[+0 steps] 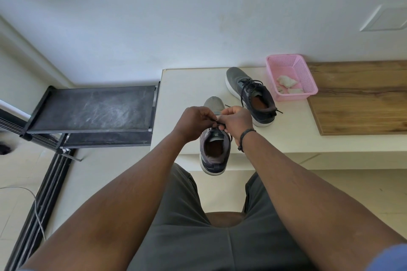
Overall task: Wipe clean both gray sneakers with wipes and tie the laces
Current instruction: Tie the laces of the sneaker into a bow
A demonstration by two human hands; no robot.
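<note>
A gray sneaker (214, 152) lies at the near edge of the white counter (182, 94), heel toward me and hanging past the edge. My left hand (195, 122) and my right hand (236, 122) meet over its tongue, both pinching its dark laces; the knot area is hidden under my fingers. The second gray sneaker (253, 94) rests farther back to the right, its dark laces crossed loosely and one end trailing on the counter. Crumpled white wipes (286, 83) lie inside a pink basket (308, 72).
The pink basket stands against the wall, beside a wooden board (363, 99) covering the counter's right part. A black metal rack (92, 110) stands left of the counter, above a tiled floor with a grey cable (36, 209). My legs in grey shorts fill the foreground.
</note>
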